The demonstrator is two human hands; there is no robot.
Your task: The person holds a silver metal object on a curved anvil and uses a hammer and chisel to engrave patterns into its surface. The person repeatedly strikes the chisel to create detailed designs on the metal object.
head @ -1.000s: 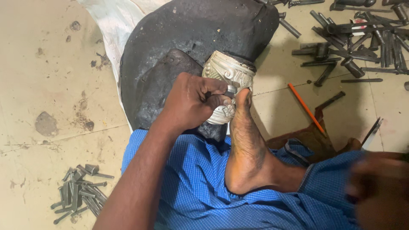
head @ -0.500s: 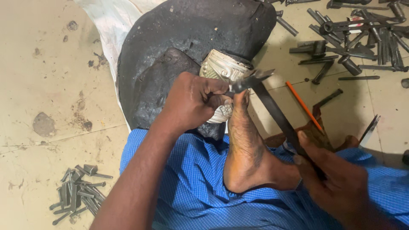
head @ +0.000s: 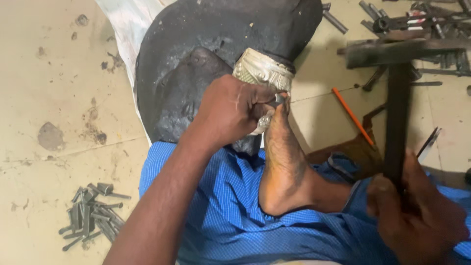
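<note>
So the right hand [head: 417, 216] had swung the hammer [head: 397, 98] up high, grip tight round its handle. Left hand [head: 230, 113] stayed clenched on a punch against the embossed metal piece [head: 260, 73], foot-braced on the black block [head: 221, 39]

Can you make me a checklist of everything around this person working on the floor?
Surface: pale tiled floor, stained and scuffed.
Job's things: silvery embossed metal piece resting on a dark rounded block; a small punch tool held against it; a bare foot braces beside it; dark hammer raised.
Clutter: pile of small metal punches at lower left; more dark tools at upper right; orange pencil.
Grips: left hand closed on the punch tool; right hand closed on the hammer handle.
Cables: nothing seen.
Surroundings: blue cloth over the lap; white sheet under the block.
</note>
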